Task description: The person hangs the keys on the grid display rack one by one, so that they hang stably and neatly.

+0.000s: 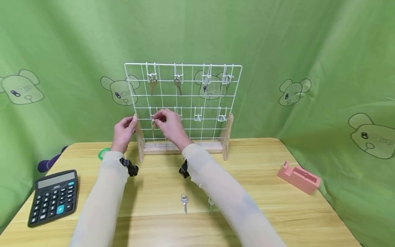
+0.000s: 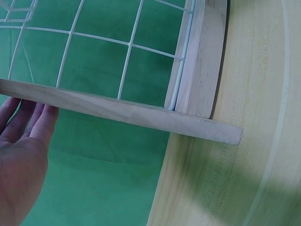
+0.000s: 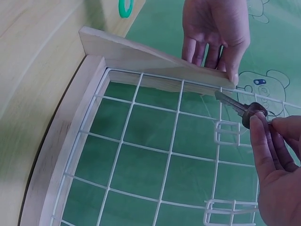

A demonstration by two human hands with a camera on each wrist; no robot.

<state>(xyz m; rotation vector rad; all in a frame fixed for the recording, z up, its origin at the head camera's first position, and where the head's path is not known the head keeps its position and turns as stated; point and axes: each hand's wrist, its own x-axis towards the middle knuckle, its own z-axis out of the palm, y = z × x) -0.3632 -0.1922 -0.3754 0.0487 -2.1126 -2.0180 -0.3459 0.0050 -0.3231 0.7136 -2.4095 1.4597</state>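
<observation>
My right hand (image 1: pixel 171 127) pinches a key (image 3: pixel 235 107) by its head, close to the lower left hook (image 3: pixel 227 133) of a white wire grid rack (image 1: pixel 185 65). In the right wrist view the blade points away from the fingers, and a small ring shows at the head. My left hand (image 1: pixel 123 132) holds the rack's left wooden upright (image 1: pixel 140 144) near its top, thumb on one side and fingers on the other. Several keys (image 1: pixel 152 87) hang from the upper row of hooks. In the lower row, the hooks (image 1: pixel 198 117) to the right carry no keys.
Two keys, one in the middle (image 1: pixel 184 202) and one beside my right sleeve (image 1: pixel 211 206), lie on the wooden table (image 1: pixel 160 230). A black calculator (image 1: pixel 54 197) and a green ring (image 1: pixel 100 154) are leftward; a pink tape dispenser (image 1: pixel 299 177) stands right. Green curtain (image 1: pixel 262 41) surrounds the table.
</observation>
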